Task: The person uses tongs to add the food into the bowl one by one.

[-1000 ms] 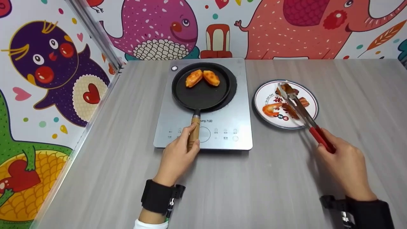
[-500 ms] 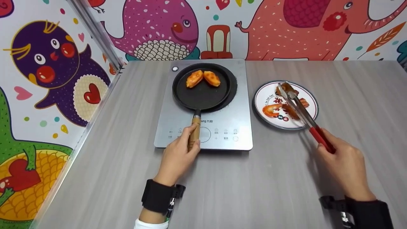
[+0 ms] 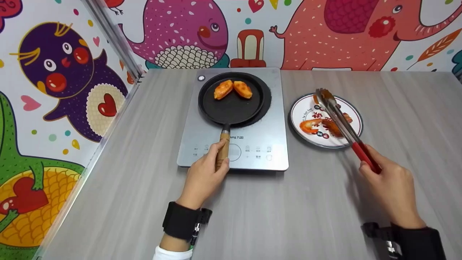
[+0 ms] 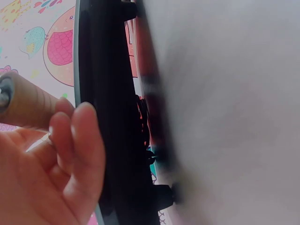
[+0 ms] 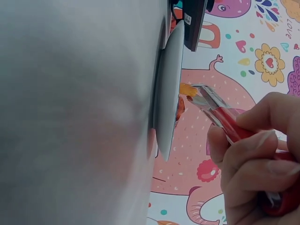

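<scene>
My left hand [image 3: 205,175] grips the wooden handle [image 3: 223,144] of a small black frying pan [image 3: 232,113], which stands on a silver induction cooktop [image 3: 190,135]. Two browned oval food pieces [image 3: 242,90] lie in the pan. On the right, my right hand [image 3: 391,186] holds red-handled metal tongs [image 3: 364,156] over a white plate [image 3: 299,110]. A piece of yellow-brown food [image 5: 189,90] is between the tong tips, just above the plate's rim in the right wrist view. A shrimp [image 3: 306,126] and other browned pieces [image 3: 334,129] lie on the plate.
The grey tabletop [image 3: 267,213] extends around the cooktop and plate. A cartoon-printed back wall [image 3: 265,47] borders the table's far edge, and another printed panel [image 3: 72,112] borders its left side. The cooktop's touch controls [image 3: 258,151] face the near edge.
The tongs' tips have risen a little, bringing the brown food piece up from the plate. My left hand and the pan keep their places; the head view has shifted slightly.
</scene>
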Demonstrator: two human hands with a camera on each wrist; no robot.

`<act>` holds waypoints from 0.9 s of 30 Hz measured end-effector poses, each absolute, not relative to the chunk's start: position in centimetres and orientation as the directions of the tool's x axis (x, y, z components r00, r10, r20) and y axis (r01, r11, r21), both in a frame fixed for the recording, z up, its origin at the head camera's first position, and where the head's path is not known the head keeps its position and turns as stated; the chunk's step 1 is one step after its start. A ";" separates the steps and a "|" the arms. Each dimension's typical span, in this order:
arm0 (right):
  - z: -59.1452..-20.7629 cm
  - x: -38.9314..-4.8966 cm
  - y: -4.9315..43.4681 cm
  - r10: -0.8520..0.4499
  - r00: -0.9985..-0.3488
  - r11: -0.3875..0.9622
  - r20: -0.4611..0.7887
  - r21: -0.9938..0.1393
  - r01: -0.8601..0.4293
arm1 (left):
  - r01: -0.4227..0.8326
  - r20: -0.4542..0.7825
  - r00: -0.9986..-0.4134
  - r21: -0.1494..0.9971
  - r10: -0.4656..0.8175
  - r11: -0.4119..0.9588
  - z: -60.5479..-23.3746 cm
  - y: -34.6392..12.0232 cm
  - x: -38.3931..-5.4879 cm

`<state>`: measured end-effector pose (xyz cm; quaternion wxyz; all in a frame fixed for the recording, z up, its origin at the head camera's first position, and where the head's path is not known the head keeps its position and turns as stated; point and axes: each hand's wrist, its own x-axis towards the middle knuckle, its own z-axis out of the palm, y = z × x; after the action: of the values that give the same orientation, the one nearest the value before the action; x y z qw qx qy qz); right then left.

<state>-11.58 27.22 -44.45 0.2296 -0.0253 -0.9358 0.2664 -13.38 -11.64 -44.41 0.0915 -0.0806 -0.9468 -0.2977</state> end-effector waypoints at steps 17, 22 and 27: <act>-41.9 -13.5 25.1 0.119 -0.879 0.844 0.462 -0.513 -0.155 | 0.176 0.186 -0.979 0.554 0.085 0.814 -44.4 -11.7 -13.3; -41.3 -14.0 23.9 0.089 -0.878 0.843 0.470 -0.505 -0.185 | 0.184 0.197 -0.976 0.547 0.087 0.817 -44.4 -11.6 -13.3; -40.6 -14.7 22.6 0.058 -0.863 0.834 0.501 -0.500 -0.234 | 0.201 0.212 -0.972 0.546 0.098 0.813 -44.4 -11.6 -13.3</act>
<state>-14.67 22.60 -40.58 0.2570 0.0478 -0.9224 0.2844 -13.32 -11.57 -44.41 0.0874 -0.0788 -0.9482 -0.2951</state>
